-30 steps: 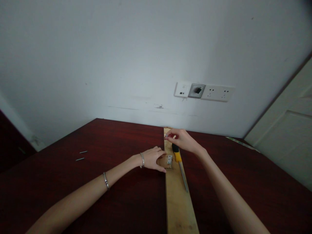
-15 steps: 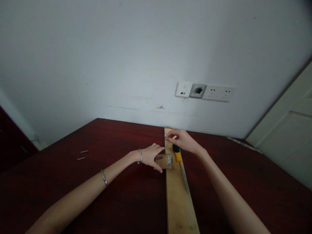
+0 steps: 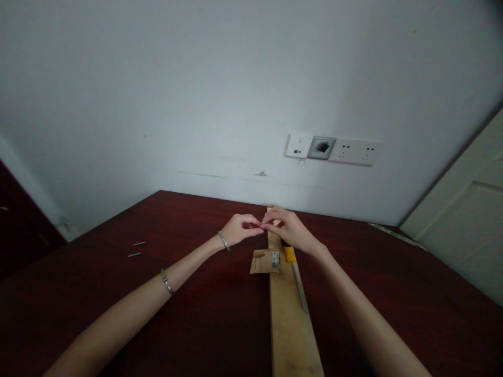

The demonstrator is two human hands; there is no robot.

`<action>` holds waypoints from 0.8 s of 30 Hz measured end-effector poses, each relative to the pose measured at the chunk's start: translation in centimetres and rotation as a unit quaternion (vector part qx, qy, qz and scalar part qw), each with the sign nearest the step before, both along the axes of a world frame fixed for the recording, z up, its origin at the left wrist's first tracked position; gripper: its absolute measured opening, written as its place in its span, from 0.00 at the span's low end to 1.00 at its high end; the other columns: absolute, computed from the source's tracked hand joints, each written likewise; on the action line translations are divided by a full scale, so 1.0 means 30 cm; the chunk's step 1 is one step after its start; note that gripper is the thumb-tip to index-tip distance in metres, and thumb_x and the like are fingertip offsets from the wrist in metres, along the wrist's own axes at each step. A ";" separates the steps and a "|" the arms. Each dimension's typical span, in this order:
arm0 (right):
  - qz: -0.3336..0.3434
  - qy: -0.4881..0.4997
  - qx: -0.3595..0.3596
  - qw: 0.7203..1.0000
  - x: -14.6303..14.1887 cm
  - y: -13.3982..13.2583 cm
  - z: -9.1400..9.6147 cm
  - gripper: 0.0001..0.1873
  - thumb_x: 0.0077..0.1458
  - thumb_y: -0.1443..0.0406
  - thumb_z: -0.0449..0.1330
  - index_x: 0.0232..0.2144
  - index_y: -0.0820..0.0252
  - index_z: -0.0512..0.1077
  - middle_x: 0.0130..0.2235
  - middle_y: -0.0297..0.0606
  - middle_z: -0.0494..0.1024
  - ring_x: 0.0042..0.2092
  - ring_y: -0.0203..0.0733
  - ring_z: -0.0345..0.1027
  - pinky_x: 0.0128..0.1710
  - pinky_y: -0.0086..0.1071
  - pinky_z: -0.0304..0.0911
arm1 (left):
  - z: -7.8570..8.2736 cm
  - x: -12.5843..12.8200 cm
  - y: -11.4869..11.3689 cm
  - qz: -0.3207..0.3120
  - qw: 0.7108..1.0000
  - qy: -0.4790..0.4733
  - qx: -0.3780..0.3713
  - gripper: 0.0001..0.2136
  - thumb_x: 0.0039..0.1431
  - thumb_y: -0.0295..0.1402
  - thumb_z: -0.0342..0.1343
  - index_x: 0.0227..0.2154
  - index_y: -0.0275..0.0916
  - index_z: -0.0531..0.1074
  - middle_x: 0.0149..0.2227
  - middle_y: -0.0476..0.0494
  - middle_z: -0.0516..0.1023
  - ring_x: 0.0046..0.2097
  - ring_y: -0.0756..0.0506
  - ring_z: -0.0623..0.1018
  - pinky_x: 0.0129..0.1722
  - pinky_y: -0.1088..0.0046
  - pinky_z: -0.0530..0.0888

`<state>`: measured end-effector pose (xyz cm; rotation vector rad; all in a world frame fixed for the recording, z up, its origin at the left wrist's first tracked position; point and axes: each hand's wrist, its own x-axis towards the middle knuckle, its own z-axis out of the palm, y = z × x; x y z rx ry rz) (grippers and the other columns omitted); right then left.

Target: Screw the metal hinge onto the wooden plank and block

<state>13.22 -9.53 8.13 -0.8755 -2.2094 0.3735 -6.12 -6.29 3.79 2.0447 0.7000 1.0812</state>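
My right hand (image 3: 288, 229) is over the far end of a wooden board (image 3: 293, 335), its thumb and forefinger pinching a small shiny metal piece (image 3: 263, 222), too small to tell its kind. My left hand (image 3: 242, 229) meets it there, thumb and fingertips pinched together at the piece; what they grip is hidden. Nearer to me, a block of wood (image 3: 260, 262) lies across the board's left edge, with a metal hinge-like plate (image 3: 275, 259) on its right end. Along the board's right side lies a screwdriver (image 3: 291, 255) with a yellow and black handle, partly behind my right hand.
Two thin metal pins or screws (image 3: 134, 254) lie on the left of the dark red table (image 3: 188, 324). A flat strip (image 3: 396, 235) rests at the far right edge. Behind the table, the white wall carries sockets (image 3: 356, 152).
My left hand has left the wood block and moved up to my right hand, its fingers closing to a pinch. My right hand keeps the small metal piece, slightly lower.
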 end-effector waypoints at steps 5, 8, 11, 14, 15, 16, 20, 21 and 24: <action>0.007 0.007 0.006 1.000 0.001 0.008 -0.012 0.06 0.55 0.63 0.60 0.30 0.59 0.74 0.35 0.39 0.74 0.39 0.39 0.67 0.32 0.30 0.63 | 0.007 -0.002 -0.005 0.001 1.000 -0.007 0.007 0.09 0.51 0.35 0.61 0.30 0.32 0.78 0.31 0.43 0.78 0.32 0.49 0.74 0.33 0.75 0.69; 0.010 0.015 0.006 1.000 -0.005 0.002 -0.013 0.06 0.55 0.62 0.59 0.30 0.59 0.74 0.35 0.38 0.74 0.38 0.39 0.68 0.32 0.30 0.64 | 0.003 -0.003 -0.003 0.001 1.000 -0.014 0.027 0.09 0.52 0.35 0.61 0.30 0.32 0.78 0.30 0.43 0.78 0.31 0.49 0.74 0.32 0.75 0.69; -0.002 0.044 -0.021 0.999 -0.007 -0.009 -0.005 0.07 0.54 0.61 0.60 0.34 0.58 0.73 0.38 0.38 0.74 0.35 0.37 0.68 0.29 0.29 0.65 | 0.007 -0.008 0.000 0.013 0.998 -0.021 0.062 0.09 0.53 0.35 0.61 0.29 0.33 0.78 0.30 0.43 0.77 0.32 0.49 0.74 0.33 0.74 0.70; -0.029 0.077 -0.030 0.996 0.006 -0.016 0.010 0.12 0.54 0.59 0.60 0.40 0.57 0.72 0.41 0.39 0.73 0.35 0.37 0.69 0.28 0.29 0.66 | 0.026 -0.021 0.006 0.039 0.995 -0.023 0.093 0.08 0.53 0.34 0.61 0.29 0.34 0.78 0.32 0.42 0.78 0.33 0.49 0.75 0.33 0.74 0.71; -0.037 0.082 -0.024 0.996 0.015 -0.017 0.017 0.13 0.54 0.58 0.60 0.41 0.57 0.72 0.41 0.39 0.73 0.36 0.37 0.70 0.29 0.29 0.66 | 0.036 -0.029 0.010 0.050 0.993 -0.020 0.102 0.07 0.53 0.34 0.61 0.29 0.34 0.78 0.32 0.41 0.78 0.34 0.48 0.75 0.34 0.74 0.71; -0.045 0.084 -0.017 0.995 0.024 -0.017 0.025 0.13 0.55 0.57 0.59 0.40 0.57 0.72 0.40 0.39 0.73 0.36 0.37 0.70 0.29 0.29 0.66 | 0.046 -0.041 0.015 0.062 0.992 -0.015 0.112 0.07 0.53 0.34 0.61 0.29 0.34 0.78 0.33 0.41 0.78 0.34 0.48 0.76 0.35 0.73 0.71; -0.068 0.095 0.011 0.993 0.068 -0.023 0.061 0.12 0.56 0.56 0.57 0.38 0.57 0.73 0.42 0.40 0.73 0.38 0.39 0.70 0.29 0.29 0.67 | 0.090 -0.142 0.042 0.126 0.981 0.021 0.148 0.07 0.56 0.33 0.59 0.29 0.34 0.77 0.33 0.41 0.79 0.35 0.48 0.76 0.39 0.71 0.72; -0.071 0.097 0.017 0.993 0.077 -0.025 0.071 0.12 0.56 0.56 0.57 0.37 0.57 0.73 0.42 0.40 0.73 0.38 0.39 0.70 0.29 0.29 0.67 | 0.099 -0.183 0.050 0.142 0.977 0.039 0.155 0.08 0.56 0.33 0.58 0.30 0.34 0.77 0.34 0.41 0.78 0.35 0.48 0.76 0.39 0.71 0.72; -0.080 0.106 0.028 0.991 0.098 -0.034 0.095 0.12 0.56 0.57 0.57 0.36 0.57 0.74 0.41 0.40 0.74 0.38 0.39 0.69 0.30 0.29 0.67 | 0.112 -0.346 0.078 0.194 0.945 0.167 0.204 0.07 0.58 0.31 0.55 0.30 0.36 0.77 0.34 0.43 0.78 0.37 0.47 0.75 0.42 0.70 0.70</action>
